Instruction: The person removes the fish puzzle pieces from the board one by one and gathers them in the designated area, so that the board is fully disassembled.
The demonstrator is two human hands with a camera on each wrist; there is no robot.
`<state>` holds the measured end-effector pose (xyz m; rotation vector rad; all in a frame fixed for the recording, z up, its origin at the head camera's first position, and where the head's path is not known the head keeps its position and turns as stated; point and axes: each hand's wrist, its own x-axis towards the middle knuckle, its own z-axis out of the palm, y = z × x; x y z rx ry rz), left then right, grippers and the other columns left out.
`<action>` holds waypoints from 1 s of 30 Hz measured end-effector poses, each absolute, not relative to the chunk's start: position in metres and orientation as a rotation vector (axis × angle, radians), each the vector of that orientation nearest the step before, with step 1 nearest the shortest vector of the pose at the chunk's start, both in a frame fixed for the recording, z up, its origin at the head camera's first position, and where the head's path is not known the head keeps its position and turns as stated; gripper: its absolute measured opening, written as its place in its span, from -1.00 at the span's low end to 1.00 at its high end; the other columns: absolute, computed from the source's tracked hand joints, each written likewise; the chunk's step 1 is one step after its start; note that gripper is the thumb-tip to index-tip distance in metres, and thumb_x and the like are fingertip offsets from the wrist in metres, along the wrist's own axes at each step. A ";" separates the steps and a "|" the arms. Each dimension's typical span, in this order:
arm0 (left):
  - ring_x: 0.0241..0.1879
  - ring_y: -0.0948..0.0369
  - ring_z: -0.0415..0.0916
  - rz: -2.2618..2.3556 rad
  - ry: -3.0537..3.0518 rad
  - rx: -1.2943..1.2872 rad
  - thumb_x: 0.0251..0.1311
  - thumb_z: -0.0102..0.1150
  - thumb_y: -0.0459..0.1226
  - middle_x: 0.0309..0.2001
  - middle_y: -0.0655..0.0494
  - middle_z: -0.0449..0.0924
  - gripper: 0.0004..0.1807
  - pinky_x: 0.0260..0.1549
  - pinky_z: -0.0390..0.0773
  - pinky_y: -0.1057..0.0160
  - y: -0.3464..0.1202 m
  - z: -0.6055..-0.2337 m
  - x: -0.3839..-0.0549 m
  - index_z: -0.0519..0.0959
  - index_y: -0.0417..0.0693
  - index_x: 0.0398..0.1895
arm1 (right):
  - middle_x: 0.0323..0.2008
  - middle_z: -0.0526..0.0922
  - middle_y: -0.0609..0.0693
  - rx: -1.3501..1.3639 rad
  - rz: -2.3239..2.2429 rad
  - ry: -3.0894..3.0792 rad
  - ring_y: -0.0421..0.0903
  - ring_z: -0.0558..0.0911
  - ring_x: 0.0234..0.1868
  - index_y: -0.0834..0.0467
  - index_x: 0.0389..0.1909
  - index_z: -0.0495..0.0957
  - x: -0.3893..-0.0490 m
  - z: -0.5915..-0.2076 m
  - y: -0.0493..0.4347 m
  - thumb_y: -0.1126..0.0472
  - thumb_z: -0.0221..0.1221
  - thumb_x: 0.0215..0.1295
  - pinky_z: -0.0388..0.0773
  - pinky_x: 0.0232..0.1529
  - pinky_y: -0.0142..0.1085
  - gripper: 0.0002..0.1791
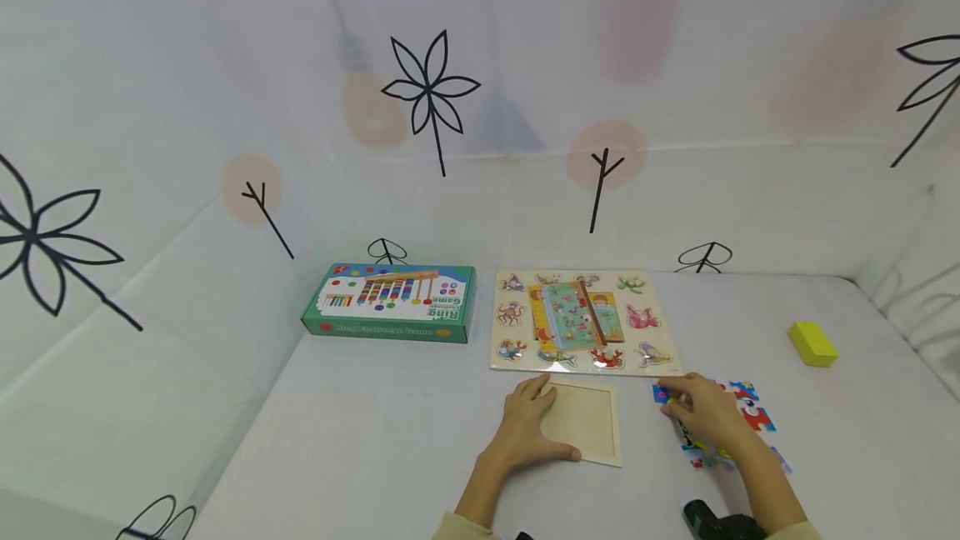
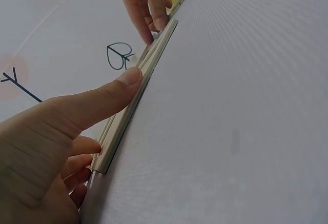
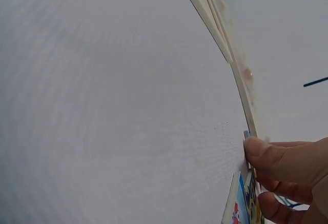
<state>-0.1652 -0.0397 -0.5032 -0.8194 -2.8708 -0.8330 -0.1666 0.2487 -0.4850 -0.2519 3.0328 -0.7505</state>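
A square wooden puzzle tray (image 1: 581, 422) with a raised rim lies flat on the table. My left hand (image 1: 527, 423) holds it at the left, thumb along the near edge and fingers at the far left. In the left wrist view the thumb of the left hand (image 2: 97, 106) lies on the tray's rim (image 2: 134, 101). To the right, my right hand (image 1: 705, 411) pinches a blue jigsaw piece (image 1: 661, 394) over a group of colourful jigsaw pieces (image 1: 756, 415). The right wrist view has the right hand's (image 3: 289, 170) thumb against a piece, with other pieces (image 3: 238, 203) nearby.
Behind the tray lies a wooden sea-animal board (image 1: 510, 332) with several picture cards (image 1: 570, 315) on it. A green ring game box (image 1: 390, 330) stands at back left. A yellow block (image 1: 812, 344) sits at right, and a black object (image 1: 720, 522) is near my right forearm.
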 end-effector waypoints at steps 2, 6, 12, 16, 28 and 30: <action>0.29 0.05 0.20 -0.828 -2.874 -0.818 -0.31 0.45 0.17 0.33 -0.06 0.27 -0.02 0.18 0.30 0.06 -0.040 -0.503 -0.165 0.45 -0.22 0.20 | -0.32 0.57 0.06 -0.264 -0.751 3.034 -0.10 0.41 -0.42 0.28 -0.06 0.59 -0.166 -0.485 0.248 0.23 0.33 0.05 0.20 -0.44 -0.24 -0.60; 0.29 0.04 0.19 -0.837 -2.872 -0.818 -0.31 0.45 0.17 0.34 -0.07 0.26 -0.02 0.19 0.28 0.05 -0.040 -0.504 -0.165 0.45 -0.23 0.20 | -0.33 0.57 0.04 -0.291 -0.748 3.046 -0.10 0.39 -0.42 0.27 -0.07 0.60 -0.166 -0.484 0.248 0.23 0.33 0.05 0.16 -0.44 -0.25 -0.61; 0.30 0.05 0.19 -0.857 -2.877 -0.805 -0.31 0.46 0.16 0.34 -0.06 0.26 -0.02 0.20 0.27 0.04 -0.040 -0.503 -0.165 0.45 -0.22 0.20 | -0.32 0.55 0.04 -0.275 -0.741 3.055 -0.09 0.40 -0.41 0.24 -0.04 0.60 -0.165 -0.487 0.250 0.19 0.34 0.04 0.21 -0.45 -0.26 -0.58; 0.30 0.04 0.19 -0.893 -2.873 -0.796 -0.30 0.46 0.15 0.34 -0.07 0.25 -0.02 0.21 0.26 0.05 -0.040 -0.505 -0.165 0.44 -0.23 0.21 | -0.30 0.55 0.08 -0.234 -0.767 3.066 -0.07 0.40 -0.38 0.27 -0.01 0.57 -0.161 -0.486 0.253 0.15 0.34 0.05 0.27 -0.46 -0.29 -0.53; 0.29 -0.02 0.26 -1.312 -2.828 -0.738 -0.01 0.34 0.01 0.30 -0.10 0.33 -0.19 0.26 0.27 0.04 -0.056 -0.497 -0.167 0.38 -0.29 0.24 | -0.06 0.47 0.45 -0.142 -0.726 3.163 0.41 0.42 -0.10 0.35 0.02 0.52 -0.146 -0.471 0.280 0.03 0.26 0.17 0.38 -0.31 0.28 -0.47; 0.28 -0.01 0.28 -1.366 -2.800 -0.697 0.03 0.32 -0.01 0.27 -0.10 0.38 -0.24 0.26 0.28 0.06 -0.062 -0.496 -0.169 0.39 -0.28 0.23 | -0.05 0.46 0.47 -0.138 -0.718 3.202 0.42 0.42 -0.11 0.37 0.01 0.52 -0.143 -0.469 0.285 0.03 0.27 0.15 0.39 -0.32 0.29 -0.46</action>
